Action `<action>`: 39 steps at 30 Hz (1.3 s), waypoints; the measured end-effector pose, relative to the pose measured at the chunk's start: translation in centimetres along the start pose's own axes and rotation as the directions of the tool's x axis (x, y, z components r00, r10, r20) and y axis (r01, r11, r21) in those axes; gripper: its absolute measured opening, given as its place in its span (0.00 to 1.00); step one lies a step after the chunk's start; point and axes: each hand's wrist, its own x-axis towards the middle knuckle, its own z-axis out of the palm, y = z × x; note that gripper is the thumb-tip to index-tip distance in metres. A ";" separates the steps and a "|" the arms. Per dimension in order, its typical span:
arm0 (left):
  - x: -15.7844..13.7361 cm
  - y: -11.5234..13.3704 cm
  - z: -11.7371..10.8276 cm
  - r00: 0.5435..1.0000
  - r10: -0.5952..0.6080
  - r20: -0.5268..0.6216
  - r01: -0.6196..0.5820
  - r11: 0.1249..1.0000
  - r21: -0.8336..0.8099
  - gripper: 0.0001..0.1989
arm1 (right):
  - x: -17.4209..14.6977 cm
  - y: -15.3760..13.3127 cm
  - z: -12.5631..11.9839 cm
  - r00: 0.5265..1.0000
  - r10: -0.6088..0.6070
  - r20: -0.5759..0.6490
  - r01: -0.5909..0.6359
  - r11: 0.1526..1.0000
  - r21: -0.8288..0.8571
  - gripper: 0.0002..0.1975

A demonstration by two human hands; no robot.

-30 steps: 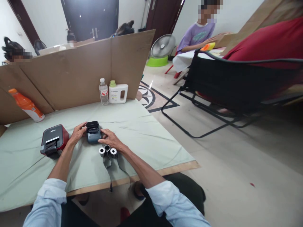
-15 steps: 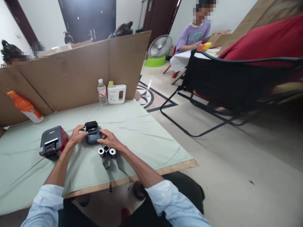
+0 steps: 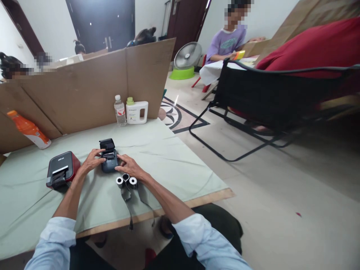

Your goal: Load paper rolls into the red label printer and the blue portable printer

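Note:
A small dark portable printer (image 3: 109, 161) rests on the cloth-covered table, its lid (image 3: 107, 144) raised at the back. My left hand (image 3: 92, 160) grips its left side, fingertips at the edge of the opened compartment. On the other side, my right hand (image 3: 129, 165) holds the printer's right edge between thumb and fingers. Just in front of the printer stand three paper rolls (image 3: 133, 181), one dark-cored between two white-cored ones, with dark strips trailing over the table's front edge. To the left of my left hand sits a larger black and red printer (image 3: 63, 169).
Against the cardboard partition (image 3: 84, 86) are an orange bottle (image 3: 29, 129), a clear water bottle (image 3: 120, 111) and a white jug (image 3: 137, 112). Right of the table (image 3: 168, 157) stand a black folding chair (image 3: 267, 97) and a fan (image 3: 187, 56). Other people sit beyond.
The printer's lid stands further back, showing more of the compartment. My left fingers have moved slightly right, over the printer's edge. My right hand stays at its side.

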 end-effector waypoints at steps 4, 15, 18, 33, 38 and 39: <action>-0.1 0.2 0.2 0.996 0.088 0.016 -0.089 0.991 0.095 0.23 | 0.0 0.0 0.0 1.000 0.001 -0.002 -0.001 1.000 -0.007 0.35; 1.5 2.5 1.7 0.980 0.183 -0.084 -0.147 0.935 0.323 0.13 | 0.1 -1.1 -0.1 1.000 0.023 -0.009 -0.022 1.000 0.021 0.34; 1.9 3.2 1.7 0.975 0.200 -0.100 -0.164 0.943 0.288 0.11 | 0.2 -1.5 -0.5 1.000 0.027 -0.012 -0.027 0.999 0.048 0.34; 1.2 12.2 3.8 0.977 0.119 0.179 -0.110 0.992 -0.055 0.08 | 0.7 -7.5 -5.2 0.975 -0.044 -0.220 0.071 0.991 0.116 0.17; 1.1 12.0 6.9 0.960 0.068 0.270 0.020 0.951 -0.308 0.19 | 0.0 -7.8 -7.5 0.964 0.067 -0.258 -0.023 0.985 0.170 0.14; 1.0 11.9 7.3 0.952 0.069 0.297 0.031 0.947 -0.321 0.21 | -0.2 -7.9 -8.1 0.966 0.093 -0.242 -0.046 0.980 0.192 0.13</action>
